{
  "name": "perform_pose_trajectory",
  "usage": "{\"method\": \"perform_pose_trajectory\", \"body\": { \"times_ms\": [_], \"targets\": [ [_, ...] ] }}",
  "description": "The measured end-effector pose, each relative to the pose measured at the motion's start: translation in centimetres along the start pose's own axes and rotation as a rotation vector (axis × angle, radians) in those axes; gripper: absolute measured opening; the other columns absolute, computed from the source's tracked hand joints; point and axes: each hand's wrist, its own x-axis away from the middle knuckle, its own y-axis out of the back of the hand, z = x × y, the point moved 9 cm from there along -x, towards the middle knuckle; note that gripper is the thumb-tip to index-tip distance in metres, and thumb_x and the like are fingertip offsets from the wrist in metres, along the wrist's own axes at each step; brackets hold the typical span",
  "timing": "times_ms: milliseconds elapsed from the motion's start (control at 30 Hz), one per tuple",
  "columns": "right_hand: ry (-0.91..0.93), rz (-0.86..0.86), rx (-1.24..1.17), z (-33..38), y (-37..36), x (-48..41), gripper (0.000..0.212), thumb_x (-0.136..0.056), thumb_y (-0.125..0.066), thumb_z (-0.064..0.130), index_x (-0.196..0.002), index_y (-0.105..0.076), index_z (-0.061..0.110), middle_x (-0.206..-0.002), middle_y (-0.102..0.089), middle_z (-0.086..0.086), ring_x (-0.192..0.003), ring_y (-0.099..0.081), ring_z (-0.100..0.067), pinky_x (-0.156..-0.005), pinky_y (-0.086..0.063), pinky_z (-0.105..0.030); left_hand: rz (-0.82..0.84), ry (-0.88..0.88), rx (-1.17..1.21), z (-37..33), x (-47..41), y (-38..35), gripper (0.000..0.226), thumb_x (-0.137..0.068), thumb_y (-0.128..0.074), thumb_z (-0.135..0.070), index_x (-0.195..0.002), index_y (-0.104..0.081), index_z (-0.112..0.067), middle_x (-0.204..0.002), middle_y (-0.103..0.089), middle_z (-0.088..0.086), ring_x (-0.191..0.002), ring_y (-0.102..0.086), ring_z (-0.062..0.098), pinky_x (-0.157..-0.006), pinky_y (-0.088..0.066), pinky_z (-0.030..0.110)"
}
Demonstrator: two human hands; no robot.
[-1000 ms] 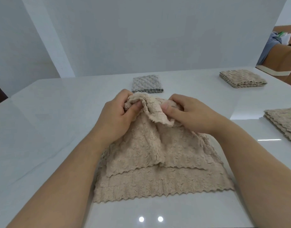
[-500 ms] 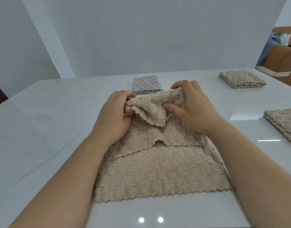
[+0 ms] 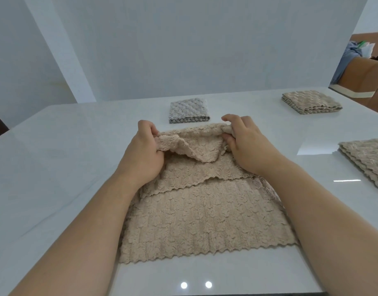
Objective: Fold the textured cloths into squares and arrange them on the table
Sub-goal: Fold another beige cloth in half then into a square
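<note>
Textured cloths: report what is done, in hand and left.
Done: the grey cloth, far beige pile and right-edge beige pile lie folded. In hand: left hand and right hand grip the front beige cloth, partly folded. Left: squaring and placing it.

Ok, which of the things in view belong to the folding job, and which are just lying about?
Job:
half-folded beige cloth, far edge gripped by the left hand and right hand
folded grey cloth
folded beige cloth, far right
beige pile at the right edge
table

Lying about:
brown seat beyond the table
clothes heaped on it
</note>
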Motion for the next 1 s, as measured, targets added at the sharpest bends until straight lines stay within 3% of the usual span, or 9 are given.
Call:
{"method": "perform_pose_trajectory", "body": {
  "times_ms": [67,133,233,367,467,567,733,867,1000],
  "targets": [
    [-0.043,0.018,0.043,-0.4,-0.1,0.1,0.045,-0.106,-0.047,0.030,-0.149,-0.037,0.019,-0.135,-0.047,-0.016,-0.125,-0.048,-0.037,-0.104,-0.042,-0.048,0.009,0.000,0.035,0.0,0.0,0.1,0.040,-0.084,-0.052,0.004,-0.101,-0.032,-0.027,-0.113,-0.056,0.006,-0.101,-0.059,0.028,-0.085,-0.052,0.052],
    [-0.090,0.022,0.075,-0.7,-0.1,0.1,0.047,-0.105,-0.048,0.034,-0.149,-0.038,0.020,-0.138,-0.046,-0.016,-0.128,-0.045,-0.038,-0.106,-0.041,-0.051,0.016,-0.029,0.025,-0.2,-0.2,0.2,0.034,-0.081,-0.053,0.005,-0.097,-0.044,-0.023,-0.117,-0.057,0.004,-0.109,-0.057,0.026,-0.089,-0.050,0.045],
    [-0.157,-0.018,0.100,-1.1,0.7,0.3,0.054,-0.099,-0.055,0.037,-0.148,-0.040,0.023,-0.142,-0.041,-0.014,-0.133,-0.037,-0.037,-0.108,-0.036,-0.050,0.026,-0.107,-0.082,-0.5,-0.2,0.2,0.030,-0.075,-0.061,0.002,-0.094,-0.065,-0.021,-0.115,-0.056,-0.006,-0.116,-0.052,0.020,-0.090,-0.036,0.027],
    [-0.232,-0.101,0.112,-1.7,1.9,0.6,0.053,-0.090,-0.066,0.040,-0.135,-0.047,0.021,-0.140,-0.037,-0.011,-0.132,-0.033,-0.034,-0.107,-0.036,-0.045,0.023,-0.110,-0.171,-0.4,-0.1,0.5,0.032,-0.075,-0.069,-0.012,-0.095,-0.072,-0.036,-0.106,-0.055,-0.013,-0.110,-0.042,0.015,-0.096,-0.035,0.032],
    [-0.220,-0.142,0.056,-1.7,2.8,0.6,0.037,-0.087,-0.069,0.037,-0.115,-0.052,0.020,-0.125,-0.043,-0.006,-0.119,-0.038,-0.028,-0.098,-0.036,-0.038,0.091,-0.155,-0.136,-1.2,0.3,0.2,0.035,-0.071,-0.069,-0.020,-0.098,-0.068,-0.043,-0.105,-0.053,-0.019,-0.107,-0.039,0.008,-0.094,-0.034,0.030],
    [-0.152,-0.008,0.028,-0.9,2.0,0.3,0.017,-0.087,-0.059,0.033,-0.102,-0.060,0.026,-0.111,-0.053,0.001,-0.112,-0.044,-0.023,-0.095,-0.042,-0.039,0.162,-0.213,-0.101,-2.1,0.6,-0.5,0.036,-0.069,-0.069,-0.025,-0.104,-0.069,-0.037,-0.108,-0.060,-0.020,-0.108,-0.045,0.006,-0.092,-0.038,0.026],
    [-0.106,0.188,0.139,-0.3,-0.3,0.7,0.020,-0.089,-0.055,0.043,-0.104,-0.066,0.035,-0.104,-0.057,0.006,-0.108,-0.048,-0.020,-0.097,-0.044,-0.042,0.152,-0.227,-0.087,-2.3,0.8,-0.7,0.024,-0.079,-0.081,-0.023,-0.098,-0.072,-0.034,-0.093,-0.065,-0.022,-0.087,-0.055,-0.005,-0.077,-0.042,0.014],
    [-0.103,0.106,0.103,-0.8,0.4,0.2,0.018,-0.090,-0.054,0.026,-0.098,-0.069,0.025,-0.095,-0.056,0.004,-0.103,-0.053,-0.026,-0.088,-0.047,-0.039,0.031,-0.264,-0.079,-2.8,0.8,0.9,0.019,-0.080,-0.081,-0.018,-0.097,-0.079,-0.027,-0.092,-0.068,-0.013,-0.087,-0.060,0.005,-0.075,-0.039,0.012],
    [-0.071,-0.037,0.039,0.3,2.6,0.2,0.014,-0.085,-0.054,0.020,-0.076,-0.061,0.026,-0.083,-0.059,0.011,-0.090,-0.053,-0.019,-0.077,-0.045,-0.035,0.033,-0.242,-0.028,-3.6,1.3,2.2,0.029,-0.070,-0.072,-0.002,-0.073,-0.073,-0.030,-0.075,-0.064,-0.013,-0.075,-0.057,0.004,-0.062,-0.038,0.012]
  ]
}}
